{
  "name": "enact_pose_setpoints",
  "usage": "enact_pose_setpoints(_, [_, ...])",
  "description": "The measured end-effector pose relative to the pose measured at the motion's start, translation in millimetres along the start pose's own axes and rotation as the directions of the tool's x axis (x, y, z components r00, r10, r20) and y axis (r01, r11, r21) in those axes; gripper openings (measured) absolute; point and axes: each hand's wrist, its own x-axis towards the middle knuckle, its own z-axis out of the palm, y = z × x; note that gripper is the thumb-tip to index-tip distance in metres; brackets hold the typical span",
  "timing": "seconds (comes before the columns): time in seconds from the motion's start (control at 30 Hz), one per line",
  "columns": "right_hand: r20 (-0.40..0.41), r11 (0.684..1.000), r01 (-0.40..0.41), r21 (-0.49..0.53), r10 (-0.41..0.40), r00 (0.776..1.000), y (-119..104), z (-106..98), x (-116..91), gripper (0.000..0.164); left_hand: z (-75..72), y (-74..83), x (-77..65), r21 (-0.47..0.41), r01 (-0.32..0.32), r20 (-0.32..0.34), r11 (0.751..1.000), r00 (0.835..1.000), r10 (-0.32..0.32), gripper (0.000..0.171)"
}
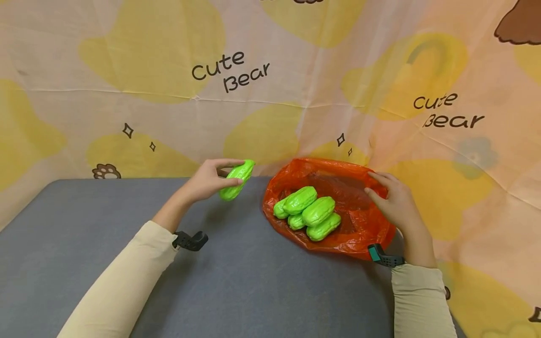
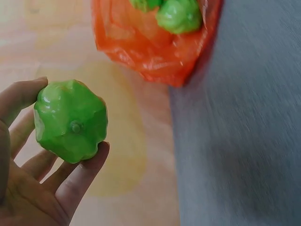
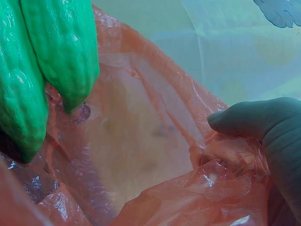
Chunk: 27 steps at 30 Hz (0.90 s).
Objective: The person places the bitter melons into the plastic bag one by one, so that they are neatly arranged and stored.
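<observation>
My left hand (image 1: pixel 208 180) grips a bright green, ridged bitter melon (image 1: pixel 237 180) between thumb and fingers, held above the grey table left of a red plastic bag (image 1: pixel 359 220). Its blunt end with a small nub faces the left wrist view. The bag lies with its mouth wide, and several more green bitter melons (image 1: pixel 319 211) are piled in its left part. At the bag's right side, my right hand (image 1: pixel 397 202) holds the rim. Thin plastic bunches under the thumb (image 3: pixel 244 117) in the right wrist view, where the other fingers are hidden.
The grey table (image 1: pixel 253 291) extends in front and to the left. A yellow and pink printed cloth (image 1: pixel 270 126) hangs close behind the bag and along the right side. Each wrist wears a dark band (image 1: pixel 190 241).
</observation>
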Motion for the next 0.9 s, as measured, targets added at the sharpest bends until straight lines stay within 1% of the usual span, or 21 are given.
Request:
enact_pose_setpoints(0.13, [-0.003, 1.000, 0.000, 0.001, 0.000, 1.000, -0.6, -0.6, -0.3, 0.049, 7.8, 9.3, 6.1, -0.009, -0.019, 0.019, 1.000, 1.000, 0.019, 0.056])
enact_pose_setpoints(0.37, [-0.019, 1.000, 0.015, 0.004, -0.015, 1.000, -0.2, -0.3, -0.4, 0.047, 22.2, 25.6, 17.7, -0.059, -0.027, 0.056, 0.998, 0.998, 0.030, 0.055])
enact_pose_setpoints(0.6, [-0.023, 1.000, 0.014, 0.004, -0.014, 1.000, 0.9, -0.3, -1.3, 0.047, 39.3, 42.7, 30.7, -0.046, -0.081, 0.080, 0.996, 0.993, 0.085, 0.053])
enact_pose_setpoints(0.73, [-0.021, 1.000, 0.010, 0.009, -0.010, 1.000, 0.8, -0.8, -1.4, 0.048, 50.0, 48.8, 38.5, -0.056, -0.103, 0.103, 0.993, 0.989, 0.108, 0.052])
enact_pose_setpoints(0.9, [-0.023, 1.000, 0.007, 0.012, -0.007, 1.000, 0.3, -0.8, -1.2, 0.048, 61.0, 54.5, 45.5, -0.026, -0.130, 0.118, 0.991, 0.984, 0.132, 0.051])
